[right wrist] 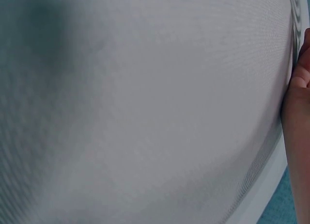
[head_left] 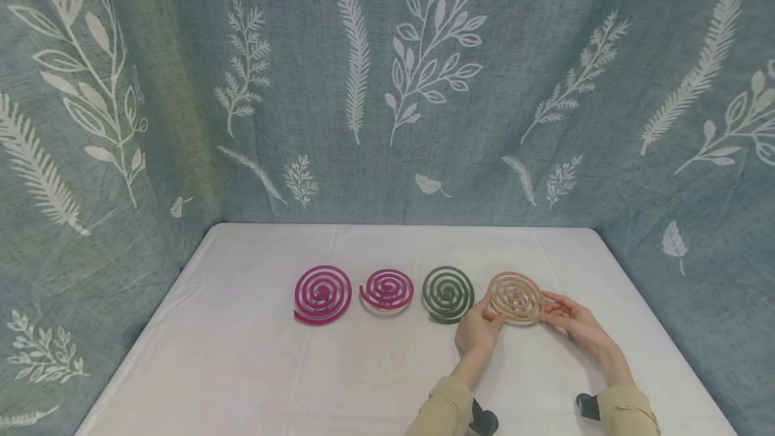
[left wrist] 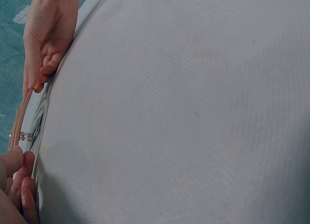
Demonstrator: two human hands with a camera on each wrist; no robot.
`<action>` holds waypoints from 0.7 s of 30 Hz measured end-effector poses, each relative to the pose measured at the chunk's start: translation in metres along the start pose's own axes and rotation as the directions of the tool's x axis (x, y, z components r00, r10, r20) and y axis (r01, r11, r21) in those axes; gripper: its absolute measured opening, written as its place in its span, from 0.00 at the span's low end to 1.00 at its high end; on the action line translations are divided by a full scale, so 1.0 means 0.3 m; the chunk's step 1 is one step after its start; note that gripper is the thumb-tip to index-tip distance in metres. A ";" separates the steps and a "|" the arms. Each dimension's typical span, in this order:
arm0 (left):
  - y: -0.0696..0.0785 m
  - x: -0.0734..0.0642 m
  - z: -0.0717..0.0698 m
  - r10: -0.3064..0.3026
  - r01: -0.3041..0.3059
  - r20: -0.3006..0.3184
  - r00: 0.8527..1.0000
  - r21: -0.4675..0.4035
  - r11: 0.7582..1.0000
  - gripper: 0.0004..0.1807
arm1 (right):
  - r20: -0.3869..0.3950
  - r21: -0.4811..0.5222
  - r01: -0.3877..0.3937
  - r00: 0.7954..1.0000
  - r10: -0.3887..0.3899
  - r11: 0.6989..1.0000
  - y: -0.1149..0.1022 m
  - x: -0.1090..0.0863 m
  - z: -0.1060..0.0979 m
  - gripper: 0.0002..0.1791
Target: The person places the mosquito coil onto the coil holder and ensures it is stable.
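A beige spiral coil (head_left: 516, 295) is held at the right end of a row of similar coils. My left hand (head_left: 478, 330) pinches its left edge, while my right hand (head_left: 576, 323) grips the right edge between thumb and fingers. In the left wrist view the coil (left wrist: 18, 120) appears edge-on between both hands, and a small silvery piece (left wrist: 25, 136) shows beside it. Just left of my left hand lies a dark green spiral coil (head_left: 448, 295). The right wrist view catches only part of my right hand (right wrist: 301, 83); its fingertips are out of frame there.
Two magenta coils stand farther left, a larger one (head_left: 323, 293) and a smaller one (head_left: 388, 290). A white cloth (head_left: 254, 369) covers the table. Teal curtain fabric (head_left: 387, 180) with white leaf prints hangs behind and along both sides.
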State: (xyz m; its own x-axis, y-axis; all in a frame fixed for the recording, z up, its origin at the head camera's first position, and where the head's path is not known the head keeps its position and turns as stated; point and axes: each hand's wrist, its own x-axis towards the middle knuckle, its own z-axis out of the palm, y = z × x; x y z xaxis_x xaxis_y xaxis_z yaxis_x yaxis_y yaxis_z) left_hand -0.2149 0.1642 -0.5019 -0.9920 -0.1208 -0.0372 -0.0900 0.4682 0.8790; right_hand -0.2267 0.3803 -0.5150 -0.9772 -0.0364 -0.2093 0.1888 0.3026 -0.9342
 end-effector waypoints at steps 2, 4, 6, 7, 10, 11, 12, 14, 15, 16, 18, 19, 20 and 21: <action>0.002 -0.004 -0.003 0.022 -0.022 -0.016 1.000 0.007 1.000 0.27 | 0.000 0.005 0.003 1.000 -0.003 1.000 -0.001 -0.001 0.000 0.39; 0.002 -0.005 -0.003 0.025 -0.025 -0.015 1.000 0.000 1.000 0.27 | -0.001 0.004 0.004 1.000 -0.004 1.000 -0.001 -0.001 0.001 0.39; 0.001 -0.004 -0.002 0.023 -0.023 -0.013 1.000 -0.003 1.000 0.26 | -0.003 0.004 0.003 1.000 -0.003 1.000 -0.001 -0.001 0.001 0.39; 0.001 -0.003 -0.001 0.019 -0.019 -0.013 1.000 -0.002 1.000 0.26 | -0.004 0.003 0.003 1.000 -0.003 1.000 -0.001 -0.001 0.001 0.39; -0.003 0.003 0.004 -0.004 0.004 0.003 1.000 -0.006 1.000 0.26 | -0.004 0.001 0.006 1.000 -0.006 1.000 -0.002 -0.001 0.001 0.38; -0.003 0.003 0.004 -0.006 0.006 0.004 1.000 -0.004 1.000 0.27 | -0.004 0.002 0.007 1.000 -0.007 1.000 -0.002 -0.001 0.001 0.38; -0.003 0.003 0.004 0.001 -0.001 -0.001 1.000 0.004 1.000 0.27 | -0.005 0.005 0.007 1.000 -0.007 1.000 -0.002 -0.002 0.001 0.38; -0.001 0.002 0.002 0.003 -0.003 -0.002 1.000 0.006 1.000 0.27 | -0.003 0.006 0.008 1.000 -0.008 1.000 -0.002 -0.002 0.001 0.38; 0.002 0.001 0.000 -0.001 0.001 0.000 1.000 0.001 1.000 0.27 | -0.001 0.006 0.009 1.000 -0.009 1.000 -0.002 -0.002 0.001 0.38; 0.002 0.001 0.000 0.006 -0.006 -0.003 1.000 0.007 1.000 0.27 | -0.002 0.007 0.008 1.000 -0.008 1.000 -0.003 -0.002 0.002 0.38; 0.003 0.001 0.000 0.004 -0.004 -0.001 1.000 0.006 1.000 0.27 | -0.003 0.006 0.006 1.000 -0.006 1.000 -0.004 -0.003 0.002 0.38; 0.003 0.002 0.001 -0.006 0.006 0.004 1.000 -0.004 1.000 0.27 | -0.003 0.004 0.006 1.000 -0.006 1.000 -0.005 -0.003 0.002 0.38; 0.003 0.002 0.001 -0.009 0.009 0.006 1.000 -0.009 1.000 0.27 | -0.003 0.004 0.006 1.000 -0.006 1.000 -0.005 -0.003 0.002 0.38; 0.003 0.001 0.001 -0.009 0.009 0.007 1.000 -0.012 1.000 0.27 | -0.003 0.003 0.006 1.000 -0.006 1.000 -0.006 -0.004 0.002 0.38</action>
State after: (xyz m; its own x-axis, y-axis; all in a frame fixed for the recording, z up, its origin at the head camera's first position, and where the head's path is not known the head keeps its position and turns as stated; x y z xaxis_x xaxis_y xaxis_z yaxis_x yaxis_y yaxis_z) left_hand -0.2154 0.1647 -0.5013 -0.9917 -0.1188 -0.0485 -0.0980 0.4567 0.8842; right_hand -0.2259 0.3792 -0.5134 -0.9786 -0.0357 -0.2024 0.1827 0.3000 -0.9363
